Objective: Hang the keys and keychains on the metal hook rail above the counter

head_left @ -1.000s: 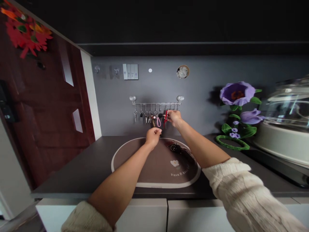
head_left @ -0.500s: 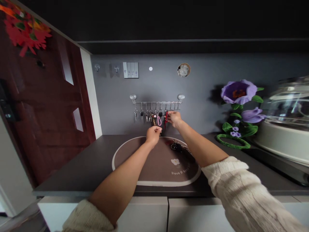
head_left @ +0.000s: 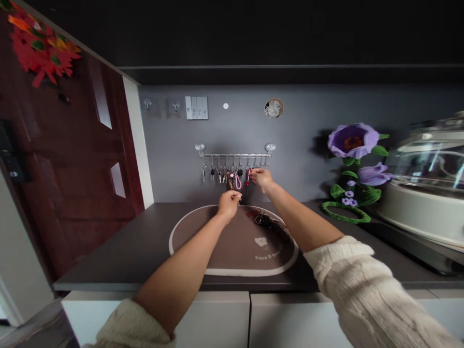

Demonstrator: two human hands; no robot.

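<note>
My right hand (head_left: 261, 179) is at the wall rack, fingers stretched out beside a red keychain (head_left: 247, 178) that hangs straight down from a hook. Its fingertips are at the keychain's right edge; whether they touch it is hard to see. Lower and to the left, my left hand (head_left: 229, 204) is closed in a pinch, and what it holds, if anything, is too small to name. Just above it hang a brown key tag (head_left: 231, 181) and a pink strap (head_left: 238, 182). The clear hook rack (head_left: 235, 155) carries several key rings along its left and middle hooks.
A brown mat (head_left: 195, 241) with a pale rim lies on the dark counter (head_left: 123, 251). Black keys (head_left: 266, 221) rest on it. To the right stand purple fabric flowers (head_left: 353, 140) and a white appliance (head_left: 416, 203) with a clear lid. A dark cabinet (head_left: 253, 38) overhangs the counter.
The red keychain, tilted at my right fingers before, now hangs straighter, with my fingertips drawn slightly to its right. My left hand keeps its pinch in nearly the same place.
</note>
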